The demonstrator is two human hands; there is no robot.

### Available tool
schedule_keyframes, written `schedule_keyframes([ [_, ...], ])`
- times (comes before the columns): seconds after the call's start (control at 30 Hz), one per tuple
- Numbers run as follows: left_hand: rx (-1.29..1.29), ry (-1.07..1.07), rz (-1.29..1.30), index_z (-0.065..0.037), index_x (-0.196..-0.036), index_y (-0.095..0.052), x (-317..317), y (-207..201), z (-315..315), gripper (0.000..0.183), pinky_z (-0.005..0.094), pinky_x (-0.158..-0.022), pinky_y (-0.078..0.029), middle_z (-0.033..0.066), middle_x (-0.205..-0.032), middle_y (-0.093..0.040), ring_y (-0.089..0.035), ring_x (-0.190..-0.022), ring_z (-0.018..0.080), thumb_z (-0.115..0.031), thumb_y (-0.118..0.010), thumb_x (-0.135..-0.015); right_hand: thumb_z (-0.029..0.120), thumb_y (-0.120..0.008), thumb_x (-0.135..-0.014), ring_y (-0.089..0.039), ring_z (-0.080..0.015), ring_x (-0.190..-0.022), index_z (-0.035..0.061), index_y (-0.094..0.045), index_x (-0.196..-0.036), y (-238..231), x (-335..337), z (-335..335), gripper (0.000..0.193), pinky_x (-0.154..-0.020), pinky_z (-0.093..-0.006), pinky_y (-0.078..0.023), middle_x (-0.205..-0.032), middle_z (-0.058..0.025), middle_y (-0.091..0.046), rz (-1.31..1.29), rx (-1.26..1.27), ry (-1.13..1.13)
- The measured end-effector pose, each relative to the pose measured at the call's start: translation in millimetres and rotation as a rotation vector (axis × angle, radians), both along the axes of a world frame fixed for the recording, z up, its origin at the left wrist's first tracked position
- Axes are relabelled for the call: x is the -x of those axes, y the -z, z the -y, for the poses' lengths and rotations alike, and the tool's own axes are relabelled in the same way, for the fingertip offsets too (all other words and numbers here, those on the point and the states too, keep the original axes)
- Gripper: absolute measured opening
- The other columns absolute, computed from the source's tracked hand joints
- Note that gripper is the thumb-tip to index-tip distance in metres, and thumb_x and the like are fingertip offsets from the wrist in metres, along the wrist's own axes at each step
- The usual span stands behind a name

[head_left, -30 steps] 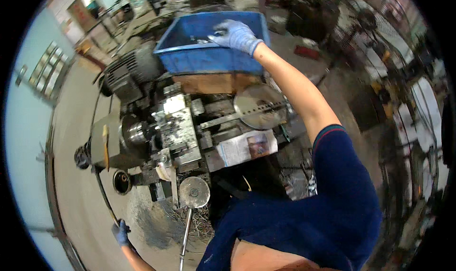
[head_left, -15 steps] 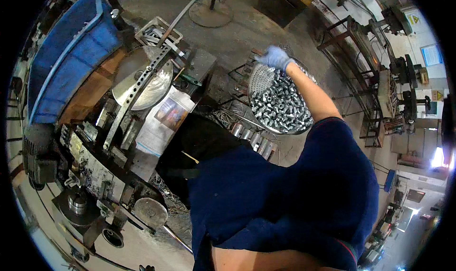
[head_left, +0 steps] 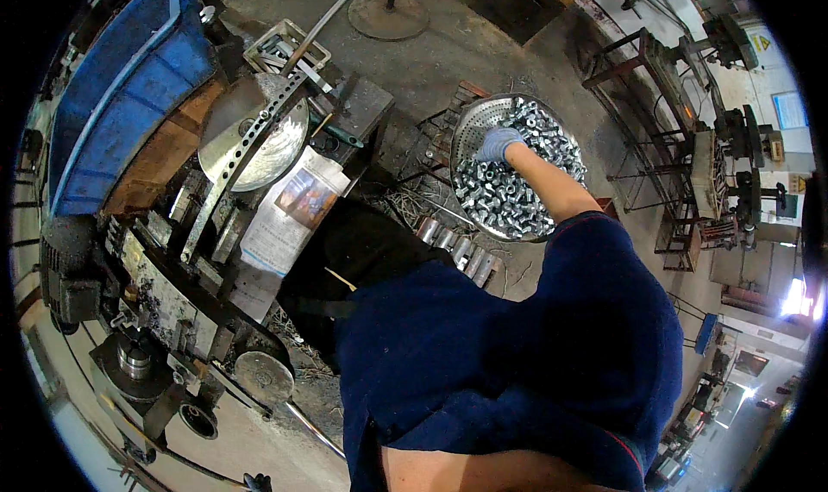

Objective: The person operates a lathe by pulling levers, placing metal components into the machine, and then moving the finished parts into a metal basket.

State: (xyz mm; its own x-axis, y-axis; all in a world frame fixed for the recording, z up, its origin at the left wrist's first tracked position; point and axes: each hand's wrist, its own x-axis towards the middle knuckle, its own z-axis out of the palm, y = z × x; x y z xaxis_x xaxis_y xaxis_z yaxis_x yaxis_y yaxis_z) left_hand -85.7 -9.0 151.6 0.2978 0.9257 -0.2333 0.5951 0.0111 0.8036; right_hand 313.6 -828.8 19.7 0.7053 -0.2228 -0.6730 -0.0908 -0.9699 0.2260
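Observation:
My right hand point(head_left: 499, 144), in a light blue-grey glove, reaches down onto a heap of short shiny metal fittings point(head_left: 539, 194). Its fingers look curled and pressed together against the pieces at the heap's left side; whatever they hold is hidden by the glove. The fittings fill most of a round metal pan point(head_left: 467, 134), whose perforated wall is bare at the upper left. Below the pan, several metal cylinders point(head_left: 461, 252) lie in a row. My left hand does not show.
To the left stands a machine bench with a silver disc point(head_left: 267, 151), a perforated metal bar point(head_left: 231, 171), a printed paper sheet point(head_left: 289, 212) and a green-handled tool point(head_left: 343, 137). A blue tray point(head_left: 129, 104) and a small bin of metal bars point(head_left: 289, 45) are beyond. Machines on racks point(head_left: 638, 95) line the right.
My right hand has moved from the pan's far rim down and nearer, onto the fittings. The whole view has shifted slightly.

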Motion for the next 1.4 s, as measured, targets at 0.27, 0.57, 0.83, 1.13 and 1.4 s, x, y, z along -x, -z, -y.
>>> schedule_keyframes([
  [0.27, 0.015, 0.014, 0.002, 0.008, -0.096, -0.06, 3, 3, -4, 0.031, 0.0401, -0.061, -0.056, 0.0227, -0.076, -0.062, -0.061, -0.064, 0.0294, -0.019, -0.066, -0.082, 0.035, -0.06, -0.081, -0.063, -0.021, -0.079, -0.0016, -0.066, -0.092, 45, -6, 79, 0.039, -0.077, -0.0334, -0.049, -0.09, -0.0137, -0.067, 0.461, -0.805, 0.314],
  [0.57, 0.011, 0.009, 0.002, 0.008, -0.096, -0.06, 9, -1, -2, 0.031, 0.0407, -0.062, -0.056, 0.0232, -0.077, -0.062, -0.061, -0.064, 0.03, -0.019, -0.066, -0.082, 0.054, -0.056, -0.072, -0.061, -0.0349, -0.093, 0.0022, -0.064, -0.102, 29, 5, 55, 0.061, -0.083, -0.0405, -0.047, -0.1, -0.0227, -0.062, 0.033, -0.137, -0.087],
  [0.83, -0.001, -0.011, -0.008, 0.008, -0.096, -0.06, 25, -6, 1, 0.031, 0.0412, -0.062, -0.056, 0.0237, -0.078, -0.062, -0.061, -0.065, 0.0305, -0.019, -0.066, -0.082, 0.036, -0.051, -0.086, -0.062, -0.0337, -0.075, 0.0142, -0.064, -0.095, 31, -16, 43, 0.027, -0.065, -0.0412, -0.049, -0.085, -0.0136, -0.064, 0.111, -0.364, -0.466],
  [1.13, 0.002, -0.011, -0.02, 0.008, -0.096, -0.059, 39, -10, -3, 0.031, 0.0421, -0.064, -0.057, 0.0246, -0.079, -0.062, -0.061, -0.066, 0.0313, -0.019, -0.066, -0.082, 0.034, -0.052, -0.084, -0.062, -0.0308, -0.071, 0.0188, -0.065, -0.096, 16, -16, 28, 0.023, -0.065, -0.04, -0.05, -0.085, -0.0123, -0.064, -0.005, -0.337, -0.154],
  [1.4, -0.022, -0.112, -0.064, 0.007, -0.096, -0.059, 14, -15, 13, 0.029, 0.0406, -0.062, -0.057, 0.0234, -0.078, -0.061, -0.061, -0.065, 0.0302, -0.018, -0.066, -0.082, 0.053, -0.063, -0.073, -0.062, -0.0357, -0.085, -0.0042, -0.063, -0.096, 24, -15, 19, 0.061, -0.075, -0.0375, -0.049, -0.096, -0.0218, -0.064, 0.338, -0.547, 0.312],
])
